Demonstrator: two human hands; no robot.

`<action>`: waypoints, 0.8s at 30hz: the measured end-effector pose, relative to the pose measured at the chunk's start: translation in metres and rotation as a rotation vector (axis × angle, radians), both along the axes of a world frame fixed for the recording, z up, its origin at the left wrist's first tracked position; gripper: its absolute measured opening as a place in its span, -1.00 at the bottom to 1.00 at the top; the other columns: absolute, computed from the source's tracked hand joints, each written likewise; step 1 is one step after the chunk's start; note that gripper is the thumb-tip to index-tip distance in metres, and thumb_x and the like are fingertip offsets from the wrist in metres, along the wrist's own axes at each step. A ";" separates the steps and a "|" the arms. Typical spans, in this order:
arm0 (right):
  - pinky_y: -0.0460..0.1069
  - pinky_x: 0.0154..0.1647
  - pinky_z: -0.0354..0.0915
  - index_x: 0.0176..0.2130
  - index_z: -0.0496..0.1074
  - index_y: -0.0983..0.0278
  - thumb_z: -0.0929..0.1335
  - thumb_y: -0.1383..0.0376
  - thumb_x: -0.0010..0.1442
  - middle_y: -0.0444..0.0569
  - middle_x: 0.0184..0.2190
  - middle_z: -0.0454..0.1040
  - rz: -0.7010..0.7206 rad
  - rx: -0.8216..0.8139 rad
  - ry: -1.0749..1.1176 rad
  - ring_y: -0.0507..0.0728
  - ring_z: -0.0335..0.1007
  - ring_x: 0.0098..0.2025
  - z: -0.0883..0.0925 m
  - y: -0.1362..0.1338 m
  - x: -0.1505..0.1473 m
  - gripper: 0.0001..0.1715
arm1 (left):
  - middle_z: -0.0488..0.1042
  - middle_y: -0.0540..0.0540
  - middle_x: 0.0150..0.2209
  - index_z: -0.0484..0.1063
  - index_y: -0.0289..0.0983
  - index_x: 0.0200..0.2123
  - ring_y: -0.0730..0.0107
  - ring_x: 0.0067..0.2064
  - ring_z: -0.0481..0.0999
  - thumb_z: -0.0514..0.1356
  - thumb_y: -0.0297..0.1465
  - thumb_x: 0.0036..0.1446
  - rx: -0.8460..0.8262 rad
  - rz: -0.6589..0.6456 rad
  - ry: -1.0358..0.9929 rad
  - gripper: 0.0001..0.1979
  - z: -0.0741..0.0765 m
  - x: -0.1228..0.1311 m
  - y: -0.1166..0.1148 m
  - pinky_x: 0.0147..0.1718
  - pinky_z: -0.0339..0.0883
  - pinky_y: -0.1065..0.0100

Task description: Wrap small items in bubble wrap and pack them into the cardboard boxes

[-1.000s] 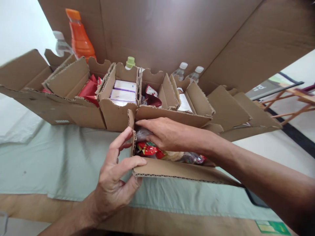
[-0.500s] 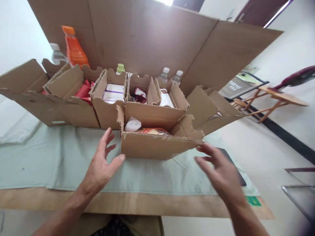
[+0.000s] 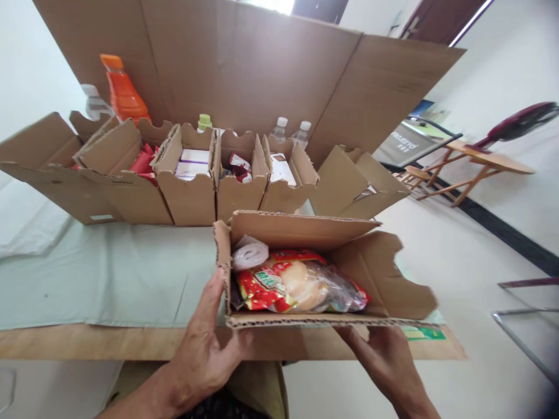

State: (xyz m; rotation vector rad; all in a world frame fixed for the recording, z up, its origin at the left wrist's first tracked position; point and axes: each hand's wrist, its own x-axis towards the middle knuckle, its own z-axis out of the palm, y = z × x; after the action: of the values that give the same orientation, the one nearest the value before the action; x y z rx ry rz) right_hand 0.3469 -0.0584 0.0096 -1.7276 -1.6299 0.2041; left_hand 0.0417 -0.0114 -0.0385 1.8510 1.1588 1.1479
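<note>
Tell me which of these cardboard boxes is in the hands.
The front box, with the red snack packet and white roll inside. The left hand and right hand hold its near side; the other boxes stand in a row behind it, untouched.

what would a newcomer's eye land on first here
The open cardboard box held front and centre, the left hand at its left corner and the right hand under its front edge, with a red and yellow snack packet lying inside. Next, the orange bottle standing at the far left behind a row of open boxes, before a tall cardboard sheet.
</note>
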 end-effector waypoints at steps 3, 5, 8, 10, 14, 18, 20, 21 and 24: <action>0.20 0.03 0.53 0.01 0.55 0.24 0.45 0.02 0.27 0.12 -0.01 0.64 0.096 -0.014 0.073 0.39 0.58 0.04 0.005 0.014 -0.032 -0.56 | 0.53 -0.28 0.14 0.26 -0.16 0.34 -0.12 0.18 0.54 0.26 -0.20 0.30 -0.094 0.107 -0.002 -0.40 0.004 -0.028 0.005 0.15 0.48 -0.12; 0.19 0.06 0.51 0.04 0.51 0.27 0.46 0.05 0.26 0.14 0.00 0.62 0.179 -0.001 0.123 0.35 0.57 0.05 0.010 0.039 -0.054 -0.54 | 0.52 -0.24 0.14 0.30 -0.17 0.30 -0.11 0.24 0.48 0.28 -0.15 0.28 -0.100 0.208 -0.040 -0.42 0.009 -0.044 0.016 0.28 0.33 -0.15; 0.22 0.12 0.48 0.08 0.47 0.28 0.45 0.03 0.26 0.16 0.05 0.59 0.250 0.026 0.214 0.35 0.52 0.11 0.013 0.066 -0.059 -0.47 | 0.45 -0.22 0.22 0.29 -0.16 0.31 -0.14 0.38 0.29 0.30 -0.13 0.26 -0.074 0.279 -0.064 -0.39 0.012 -0.046 0.018 0.42 0.04 -0.21; 0.25 0.18 0.43 0.09 0.46 0.25 0.47 -0.02 0.25 0.15 0.10 0.56 0.255 0.002 0.309 0.36 0.48 0.17 0.009 0.068 -0.042 -0.44 | 0.40 -0.26 0.27 0.24 -0.19 0.35 -0.17 0.41 0.24 0.29 -0.14 0.27 -0.067 0.248 -0.002 -0.35 0.008 -0.032 0.007 0.43 -0.02 -0.24; 0.26 0.30 0.32 0.14 0.43 0.16 0.54 -0.03 0.16 0.12 0.20 0.50 0.217 -0.028 0.524 0.37 0.39 0.27 -0.008 0.049 0.008 -0.34 | 0.21 -0.31 0.42 -0.02 -0.20 0.48 -0.16 0.42 0.24 0.23 -0.29 0.29 -0.009 0.112 0.090 -0.21 -0.002 0.007 -0.025 0.37 0.18 -0.19; 0.24 0.30 0.33 0.15 0.41 0.07 0.57 0.07 0.13 0.03 0.22 0.48 0.177 0.032 0.714 0.35 0.39 0.27 -0.017 0.045 0.041 -0.36 | -0.14 -0.20 0.55 -0.24 -0.04 0.53 -0.14 0.52 -0.01 0.17 -0.51 0.21 0.007 -0.110 0.070 -0.06 0.001 0.037 -0.044 0.38 0.17 -0.17; 0.25 0.31 0.32 0.13 0.43 0.05 0.57 0.12 0.10 -0.01 0.23 0.47 0.174 0.074 0.753 0.35 0.38 0.28 -0.018 0.055 0.051 -0.36 | -0.23 -0.19 0.56 -0.24 -0.02 0.53 -0.17 0.53 -0.10 0.15 -0.59 0.13 -0.002 -0.207 0.053 0.00 0.003 0.048 -0.047 0.38 0.12 -0.22; 0.26 0.32 0.31 0.14 0.43 0.05 0.57 0.14 0.08 -0.02 0.23 0.47 0.167 0.095 0.750 0.35 0.36 0.29 -0.017 0.062 0.056 -0.35 | -0.26 -0.19 0.57 -0.25 -0.02 0.53 -0.17 0.54 -0.13 0.15 -0.62 0.09 -0.009 -0.254 0.044 0.03 0.003 0.053 -0.046 0.38 0.11 -0.24; 0.27 0.32 0.28 0.20 0.41 0.07 0.54 0.20 0.06 -0.02 0.24 0.47 0.114 0.152 0.705 0.34 0.34 0.31 -0.015 0.087 0.067 -0.27 | -0.36 -0.15 0.57 -0.28 0.02 0.52 -0.16 0.54 -0.21 0.15 -0.64 0.04 -0.045 -0.341 0.014 0.08 0.000 0.071 -0.042 0.36 0.15 -0.24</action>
State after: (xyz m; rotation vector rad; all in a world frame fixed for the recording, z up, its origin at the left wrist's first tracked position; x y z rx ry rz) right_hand 0.4144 0.0288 -0.0058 -1.2431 -1.1756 0.6459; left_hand 0.1126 -0.0532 -0.0381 1.9320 0.8263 0.9083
